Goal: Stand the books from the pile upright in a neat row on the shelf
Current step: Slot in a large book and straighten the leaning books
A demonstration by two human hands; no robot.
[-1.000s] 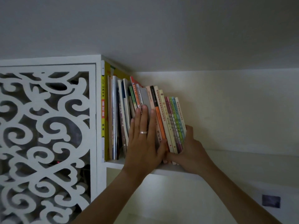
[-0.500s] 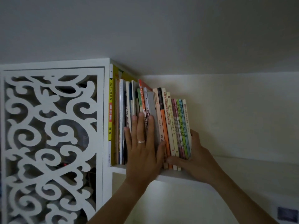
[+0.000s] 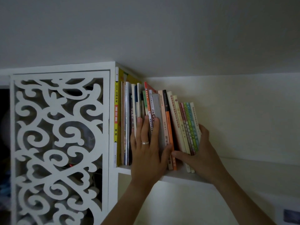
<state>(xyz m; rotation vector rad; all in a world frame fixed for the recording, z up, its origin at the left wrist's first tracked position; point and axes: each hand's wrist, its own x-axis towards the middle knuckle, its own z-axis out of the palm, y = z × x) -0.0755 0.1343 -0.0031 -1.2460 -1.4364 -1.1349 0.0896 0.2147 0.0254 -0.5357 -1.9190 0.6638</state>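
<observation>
White laminate forms the shelf [image 3: 178, 177], whose front edge runs from a carved fretwork panel [image 3: 60, 148] at its left end toward the right, where it is cut off behind the right forearm. The row of books [image 3: 164, 120] stands at the left end of the shelf, packed against the cabinet side. The leftmost volume, a tall yellow book [image 3: 116, 120], is upright; the volumes farther right lean with their tops tilted left, and the last thin spines at the right end of the row lean most.

The left hand [image 3: 146, 153] lies flat against the spines in the middle of the row, its fingers [image 3: 155, 127] straight and pressed on the books, a ring [image 3: 145, 142] on one of them, the thumb stretched right across the foot of an orange book [image 3: 169, 135]. This hand hides the lower halves of the spines beneath it, so their contact with the shelf cannot be seen.

The right hand [image 3: 198, 153] grasps the right end of the row: its thumb crosses the lower spines from the front, and its fingers curl round the outermost cover, their tips hidden behind the books.

Dim light leaves most spine lettering illegible. Behind the fretwork openings only dark, blurred shapes show. A small dark rectangle [image 3: 291, 215] at the lower right is cut by the frame edge and cannot be identified.
</observation>
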